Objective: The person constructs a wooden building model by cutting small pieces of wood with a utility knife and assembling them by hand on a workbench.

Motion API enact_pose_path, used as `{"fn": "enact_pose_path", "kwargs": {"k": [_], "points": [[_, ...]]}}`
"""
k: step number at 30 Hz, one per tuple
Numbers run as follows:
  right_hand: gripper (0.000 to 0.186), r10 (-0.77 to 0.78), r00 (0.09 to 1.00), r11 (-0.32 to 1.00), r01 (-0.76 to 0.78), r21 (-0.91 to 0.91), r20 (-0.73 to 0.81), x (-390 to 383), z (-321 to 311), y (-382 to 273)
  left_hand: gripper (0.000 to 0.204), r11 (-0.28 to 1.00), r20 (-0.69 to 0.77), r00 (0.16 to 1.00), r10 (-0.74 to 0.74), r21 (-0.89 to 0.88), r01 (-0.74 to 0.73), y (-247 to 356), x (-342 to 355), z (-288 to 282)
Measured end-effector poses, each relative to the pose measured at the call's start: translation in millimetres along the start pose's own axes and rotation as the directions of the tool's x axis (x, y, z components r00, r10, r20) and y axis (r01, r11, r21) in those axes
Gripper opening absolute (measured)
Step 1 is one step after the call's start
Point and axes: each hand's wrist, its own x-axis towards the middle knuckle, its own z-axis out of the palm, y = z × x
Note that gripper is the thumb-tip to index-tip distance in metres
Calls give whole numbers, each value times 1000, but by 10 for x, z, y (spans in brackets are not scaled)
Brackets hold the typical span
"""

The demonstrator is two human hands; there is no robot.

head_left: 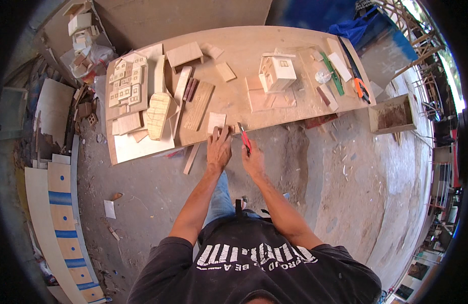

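My left hand (218, 149) has its bent fingers gripping a small pale wood piece (216, 119) at the table's front edge. Just right of it, my right hand (253, 161) is closed round a red utility knife (246, 139), its blade pointing forward at the edge of the wooden tabletop (180, 40). Farther left on the top lie a grooved plank (199, 106), dark red sticks (190, 89) and a patterned wood block (158, 116). A small wooden house model (276, 73) stands beyond my right hand.
A building-front model (126, 83) lies at left. A handsaw (360, 86) and green tool (332, 73) lie at right, beside an open box (392, 114). Boards (62, 202) line the left; scraps litter the concrete floor (325, 177). A blue tarp (345, 30) is behind.
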Motion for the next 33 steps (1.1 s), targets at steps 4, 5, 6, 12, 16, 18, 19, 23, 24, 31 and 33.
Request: {"fn": "enact_pose_path", "kwargs": {"k": [4, 5, 6, 12, 16, 18, 19, 23, 24, 31, 33], "points": [[27, -38, 999, 997, 38, -62, 0, -22, 42, -9, 48, 1000, 3, 1000, -2, -18, 2, 13, -4, -22], [28, -38, 999, 997, 37, -62, -7, -34, 44, -28, 48, 1000, 2, 1000, -1, -19, 1, 19, -1, -31], [29, -37, 999, 998, 36, -60, -15, -40, 50, -40, 48, 1000, 1, 1000, 12, -12, -12, 20, -2, -39], [33, -52, 998, 998, 53, -45, 23, -62, 93, -56, 48, 1000, -7, 1000, 0, 8, 0, 48, 7, -94], [33, -161, 987, 982, 161, -96, 1, -85, 162, 11, 52, 999, 26, 1000, -4, 35, 3, 31, 8, -50], [33, -86, 996, 990, 83, -114, -18, -91, 214, 38, 52, 998, 10, 1000, 6, 57, -7, 27, 5, -35], [33, -86, 996, 990, 84, -112, -17, -81, 215, 56, 52, 997, -5, 1000, 16, 79, -16, 25, 5, -39], [36, 1, 1000, 999, -1, -44, 2, -49, 151, 95, 52, 999, 25, 1000, 5, 52, -6, 41, 11, -47], [36, -18, 1000, 999, 18, -44, -14, -50, 132, 67, 51, 999, 37, 999, -1, 53, -1, 27, 8, -47], [35, -80, 996, 990, 77, -119, -27, -103, 124, -49, 50, 999, 26, 1000, 10, 31, -11, 46, 17, -121], [33, -125, 990, 990, 120, -70, -67, -81, 157, -15, 51, 998, 16, 1000, 17, 55, -18, 43, 56, -111]]}}
